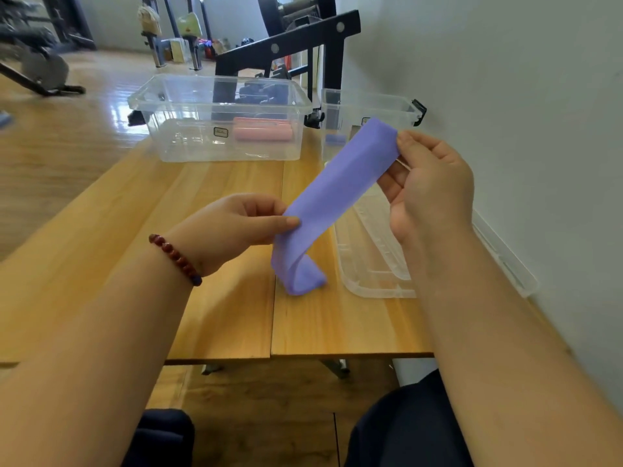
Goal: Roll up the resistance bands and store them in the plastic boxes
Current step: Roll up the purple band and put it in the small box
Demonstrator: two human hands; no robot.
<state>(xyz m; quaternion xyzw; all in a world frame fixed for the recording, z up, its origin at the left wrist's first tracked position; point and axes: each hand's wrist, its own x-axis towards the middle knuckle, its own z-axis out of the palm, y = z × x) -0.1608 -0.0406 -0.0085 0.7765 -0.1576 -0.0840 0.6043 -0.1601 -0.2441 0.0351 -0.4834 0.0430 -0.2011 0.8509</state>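
Observation:
A purple resistance band [337,190] stretches slantwise above the wooden table [215,298]. My right hand [431,190] pinches its upper end, and my left hand [236,224] pinches it lower down. Below my left hand the band's tail folds and touches the tabletop. A clear plastic box [188,106] stands at the back with a rolled pink band [263,129] inside. A second clear box [401,106] stands to its right, with a small rolled purple band [334,139] in it, partly hidden by the held band.
A clear lid [371,264] lies on the table under my right hand, next to the wall. Black gym equipment [286,45] stands behind the boxes. The table's front edge is close to my knees.

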